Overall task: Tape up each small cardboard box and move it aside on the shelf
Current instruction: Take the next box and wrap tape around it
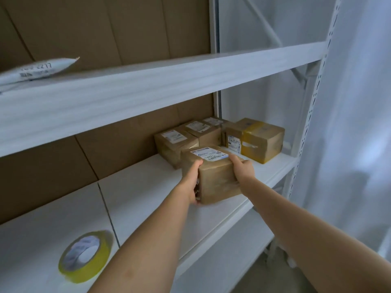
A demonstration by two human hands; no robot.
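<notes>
Left hand (191,183): fingers curled round the left end of the box (213,173), thumb on top. Right hand (243,168): fingers wrapped over the box's right top edge. Box: labelled, on the white shelf (148,191), held between both hands. Stored boxes (220,135): cluster just behind it, nearest one touching or almost. Tape roll (85,255): yellow, flat on the shelf, well left. White parcel (36,70): upper shelf.
</notes>
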